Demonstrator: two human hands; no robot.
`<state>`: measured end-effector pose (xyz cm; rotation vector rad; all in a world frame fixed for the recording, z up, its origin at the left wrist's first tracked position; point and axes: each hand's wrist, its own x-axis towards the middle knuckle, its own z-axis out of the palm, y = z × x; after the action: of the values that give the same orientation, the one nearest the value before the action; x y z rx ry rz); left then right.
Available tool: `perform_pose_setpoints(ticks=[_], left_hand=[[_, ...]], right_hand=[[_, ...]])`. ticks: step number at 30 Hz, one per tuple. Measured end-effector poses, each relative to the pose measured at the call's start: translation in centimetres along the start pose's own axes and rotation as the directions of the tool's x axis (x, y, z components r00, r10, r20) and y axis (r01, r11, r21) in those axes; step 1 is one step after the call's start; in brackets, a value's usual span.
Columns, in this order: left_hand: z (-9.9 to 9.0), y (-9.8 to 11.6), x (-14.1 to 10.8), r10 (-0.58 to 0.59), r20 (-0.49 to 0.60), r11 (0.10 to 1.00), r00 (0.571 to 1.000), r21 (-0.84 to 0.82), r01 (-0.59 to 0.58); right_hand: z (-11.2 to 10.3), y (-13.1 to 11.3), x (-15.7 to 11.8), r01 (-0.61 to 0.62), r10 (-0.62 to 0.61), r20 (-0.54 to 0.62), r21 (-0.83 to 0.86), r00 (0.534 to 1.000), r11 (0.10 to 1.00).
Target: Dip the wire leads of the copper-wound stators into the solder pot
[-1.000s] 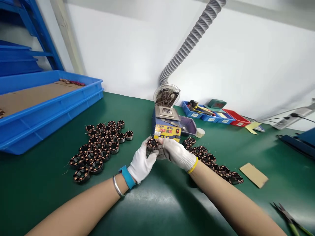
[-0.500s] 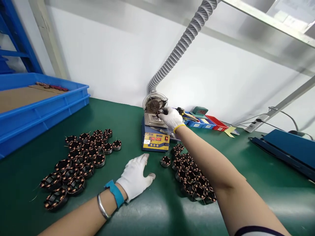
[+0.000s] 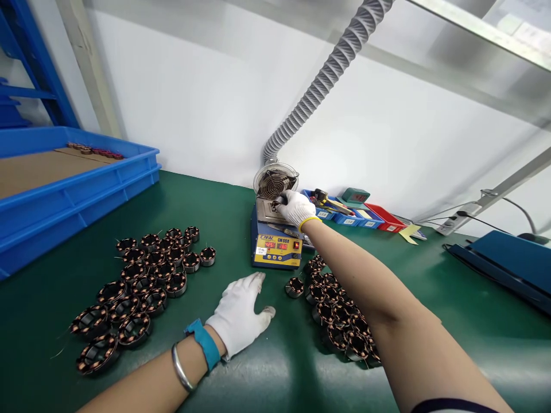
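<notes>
My right hand (image 3: 297, 209), in a white glove with a yellow cuff, pinches a small copper-wound ring (image 3: 278, 203) over the metal top of a blue and yellow machine (image 3: 276, 252) with red digits. My left hand (image 3: 241, 312), gloved white, rests on the green table (image 3: 224, 215) in front of the machine, fingers and thumb apart, with nothing in it. Close to its right stands a single wound ring (image 3: 295, 287). Many more wound rings (image 3: 154, 300) stand in a group on the left, and another group (image 3: 341, 314) lies beneath my right forearm.
Behind the machine's top are a round fan (image 3: 274, 184) and a grey hose (image 3: 318, 86). A large blue crate (image 3: 86, 195) is at the left. Small blue bins (image 3: 346, 220), a red bin (image 3: 383, 218) and a green digital device (image 3: 355, 195) line the wall. A blue case (image 3: 508, 267) lies far right.
My right hand has lowered the ring slightly toward the machine's metal top. My left hand remains open on the table. The whole view has shifted slightly.
</notes>
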<state>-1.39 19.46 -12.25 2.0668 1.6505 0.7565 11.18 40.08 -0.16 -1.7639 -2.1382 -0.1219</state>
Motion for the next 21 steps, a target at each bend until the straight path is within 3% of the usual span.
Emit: perform_pose_setpoints(ticks=[9,16,21], left_hand=[[0.1,-0.1,0.0,0.002,0.001,1.000,1.000,0.000,-0.002],[0.0,0.0,0.0,0.004,0.006,1.000,1.000,0.004,-0.004],[-0.3,0.1,0.0,0.002,0.009,1.000,1.000,0.012,-0.002]], right_hand=[[-0.8,-0.1,0.4,-0.007,0.008,-0.013,0.032,1.000,0.999],[-0.2,-0.2,0.1,-0.004,0.004,0.004,0.030,1.000,1.000],[-1.5,-0.2,-0.1,-0.040,0.043,-0.020,0.144,0.999,0.989]])
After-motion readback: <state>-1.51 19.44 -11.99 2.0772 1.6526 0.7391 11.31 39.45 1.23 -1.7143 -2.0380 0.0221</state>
